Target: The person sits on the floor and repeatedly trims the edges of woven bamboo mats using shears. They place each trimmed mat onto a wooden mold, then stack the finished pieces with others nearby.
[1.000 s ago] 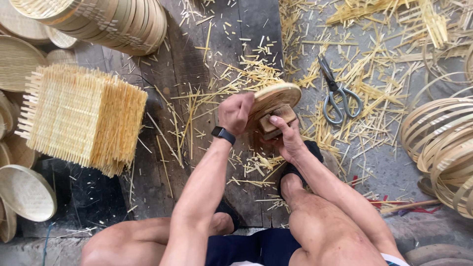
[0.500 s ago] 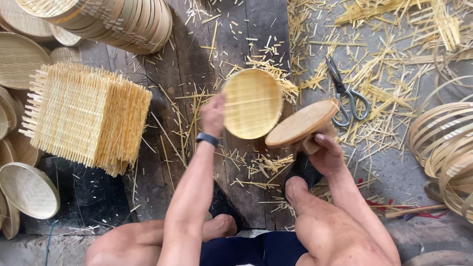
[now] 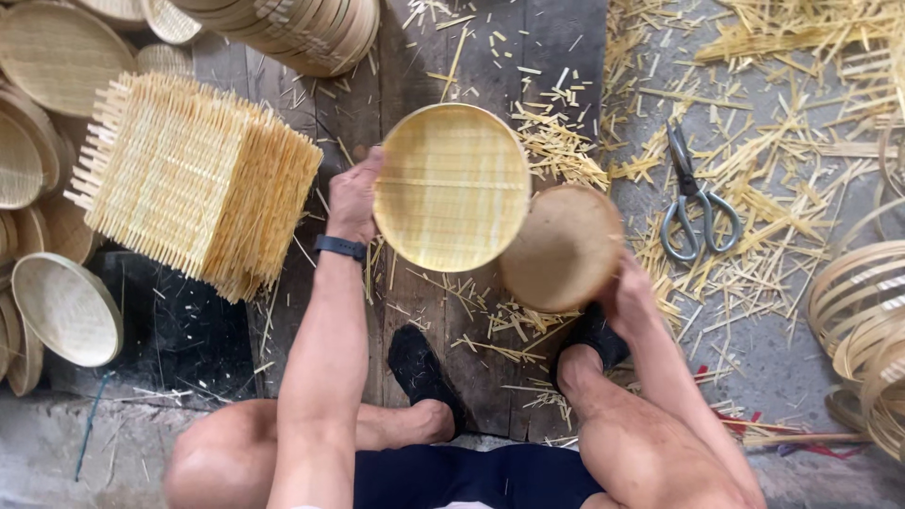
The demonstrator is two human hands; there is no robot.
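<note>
My left hand grips the left rim of a round woven bamboo tray, held face up above the wooden planks. My right hand holds a round wooden mould disc by its lower right edge, tilted, just right of and below the tray. The two round pieces overlap slightly at their edges. A dark watch band sits on my left wrist. My bare knees and dark sandals show at the bottom.
A stack of square woven bamboo mats stands at the left. Finished round trays lie at the far left and top. Scissors lie on the grey floor at right among bamboo offcuts. Bamboo hoops pile at the right edge.
The tray and the wooden disc were pressed together in both hands; now they are apart. My left hand has lifted the tray up and left, and my right hand holds the disc lower right.
</note>
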